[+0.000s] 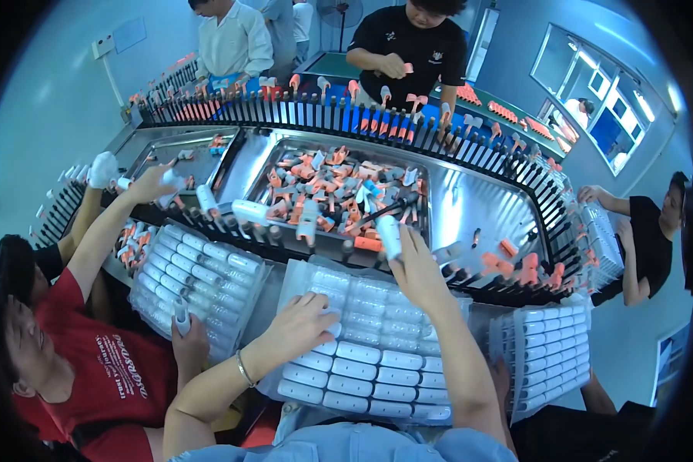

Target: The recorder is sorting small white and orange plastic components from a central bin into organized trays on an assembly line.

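Note:
My right hand point(421, 271) reaches to the edge of the metal bench, with its fingers closed on a white rounded casing point(390, 236) that stands near upright at the row of pegs. Over the clear plastic tray point(296, 281) in front of me, my left hand point(303, 323) is curled, wearing a bracelet at the wrist. A small white rounded piece point(333, 329) shows at its fingertips; most of it is hidden. Rows of white oval casings point(352, 366) fill the near part of this tray, while the far pockets show only clear plastic.
A metal basin point(433, 200) holds a heap of orange, grey and white parts. Black pegs point(316, 110) ring the bench. Further trays of casings stand left point(179, 269) and right point(547, 356). A co-worker in red point(108, 362) reaches across at left; others stand opposite and at right.

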`<state>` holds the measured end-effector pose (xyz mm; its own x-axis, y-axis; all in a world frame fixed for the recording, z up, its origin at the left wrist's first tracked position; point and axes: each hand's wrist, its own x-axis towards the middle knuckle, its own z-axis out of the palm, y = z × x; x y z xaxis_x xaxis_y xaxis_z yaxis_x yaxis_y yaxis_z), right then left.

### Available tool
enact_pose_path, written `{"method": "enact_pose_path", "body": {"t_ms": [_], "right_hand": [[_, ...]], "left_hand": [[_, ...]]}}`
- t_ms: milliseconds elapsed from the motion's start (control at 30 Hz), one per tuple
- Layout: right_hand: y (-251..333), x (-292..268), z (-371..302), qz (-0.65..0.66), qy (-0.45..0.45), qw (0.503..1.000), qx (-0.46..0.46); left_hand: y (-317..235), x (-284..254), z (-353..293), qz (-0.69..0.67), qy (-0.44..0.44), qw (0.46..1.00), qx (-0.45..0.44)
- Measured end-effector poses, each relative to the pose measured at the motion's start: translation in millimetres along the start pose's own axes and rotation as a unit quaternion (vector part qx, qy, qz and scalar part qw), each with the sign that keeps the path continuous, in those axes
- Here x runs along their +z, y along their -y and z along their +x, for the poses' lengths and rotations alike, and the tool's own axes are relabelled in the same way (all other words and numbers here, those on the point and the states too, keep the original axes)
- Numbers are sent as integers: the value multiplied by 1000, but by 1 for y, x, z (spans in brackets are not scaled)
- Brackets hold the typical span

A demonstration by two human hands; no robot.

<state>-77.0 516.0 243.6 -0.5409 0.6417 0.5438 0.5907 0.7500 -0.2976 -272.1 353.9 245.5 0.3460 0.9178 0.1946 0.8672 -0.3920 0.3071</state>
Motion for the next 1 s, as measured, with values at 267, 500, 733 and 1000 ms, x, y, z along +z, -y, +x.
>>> {"method": "enact_pose_path", "body": {"t_ms": [267,500,733,1000], "right_hand": [[-16,-82,-127,-29,284,958,34],[-30,-71,-135,19,187,979,74],[-38,-64,-130,-55,221,970,89],[-27,-84,-89,129,25,953,275]], "left_hand": [[7,4,1,39,32,999,18],[-29,-18,80,-234,-207,946,-89],[-44,30,174,-174,-195,937,-232],[-4,47,182,52,-115,941,-315]]}}
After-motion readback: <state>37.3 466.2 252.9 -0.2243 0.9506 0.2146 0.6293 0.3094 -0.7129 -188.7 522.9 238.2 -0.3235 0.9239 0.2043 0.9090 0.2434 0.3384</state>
